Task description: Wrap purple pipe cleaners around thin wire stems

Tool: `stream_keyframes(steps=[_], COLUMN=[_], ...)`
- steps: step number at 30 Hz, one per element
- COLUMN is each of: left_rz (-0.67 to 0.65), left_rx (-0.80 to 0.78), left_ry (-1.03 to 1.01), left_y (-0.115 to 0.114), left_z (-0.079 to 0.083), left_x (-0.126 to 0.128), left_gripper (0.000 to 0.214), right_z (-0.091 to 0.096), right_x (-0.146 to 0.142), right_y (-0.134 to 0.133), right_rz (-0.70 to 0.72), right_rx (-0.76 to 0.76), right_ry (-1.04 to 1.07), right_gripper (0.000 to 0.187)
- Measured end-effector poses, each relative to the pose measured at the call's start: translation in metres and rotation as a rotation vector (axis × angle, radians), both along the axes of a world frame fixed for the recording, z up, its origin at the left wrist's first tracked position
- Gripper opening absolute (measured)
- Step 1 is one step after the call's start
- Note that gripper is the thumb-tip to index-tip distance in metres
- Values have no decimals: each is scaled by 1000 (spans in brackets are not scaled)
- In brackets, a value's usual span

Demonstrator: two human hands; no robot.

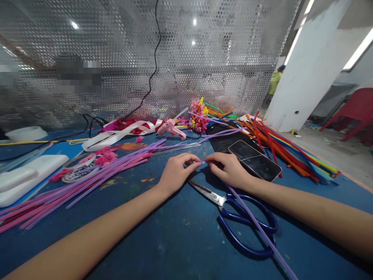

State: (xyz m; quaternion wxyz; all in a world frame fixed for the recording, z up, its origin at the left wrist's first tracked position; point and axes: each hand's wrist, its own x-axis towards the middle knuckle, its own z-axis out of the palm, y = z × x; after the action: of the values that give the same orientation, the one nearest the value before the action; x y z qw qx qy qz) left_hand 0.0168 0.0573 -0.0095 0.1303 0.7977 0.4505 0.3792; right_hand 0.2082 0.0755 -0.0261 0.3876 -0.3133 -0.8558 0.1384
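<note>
Both hands meet near the middle of the blue table [163,237], fingertips almost touching. My left hand [179,171] pinches one end of a purple pipe cleaner [256,223]. Close beside it, my right hand [229,169] pinches the same pipe cleaner a short way along. From under the right hand its long tail runs down toward the lower right, crossing over the scissors. Those scissors [224,206], with dark blue handles, lie on the table below my hands, blades pointing up-left. A dark phone [255,159] lies just beyond my right wrist.
Pink and purple pipe cleaners [96,175] spread at left, near a white device [29,177]. A pink glue gun [171,129] and white ribbon [116,138] lie farther back. Orange, red and blue pipe cleaners [288,149] are piled right. A perforated metal screen [122,58] stands behind.
</note>
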Motion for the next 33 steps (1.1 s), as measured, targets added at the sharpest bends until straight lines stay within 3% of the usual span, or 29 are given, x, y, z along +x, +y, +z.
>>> stream_keyframes(steps=[8, 13, 23, 33], left_rz=[-54, -21, 5, -2], left_rx=[-17, -30, -104, -124], left_ry=[75, 13, -59, -82], left_y=[-2, -2, -2, -2], left_z=[-1, 0, 1, 0], left_x=[-1, -2, -2, -4], left_gripper=[15, 15, 15, 13], right_z=[0, 2, -1, -4], right_x=[0, 0, 1, 0], right_y=[0, 1, 4, 6], right_rz=[44, 53, 120, 81], right_rx=[1, -48, 26, 77], right_ry=[-3, 38, 44, -1], right_gripper=[18, 21, 20, 19])
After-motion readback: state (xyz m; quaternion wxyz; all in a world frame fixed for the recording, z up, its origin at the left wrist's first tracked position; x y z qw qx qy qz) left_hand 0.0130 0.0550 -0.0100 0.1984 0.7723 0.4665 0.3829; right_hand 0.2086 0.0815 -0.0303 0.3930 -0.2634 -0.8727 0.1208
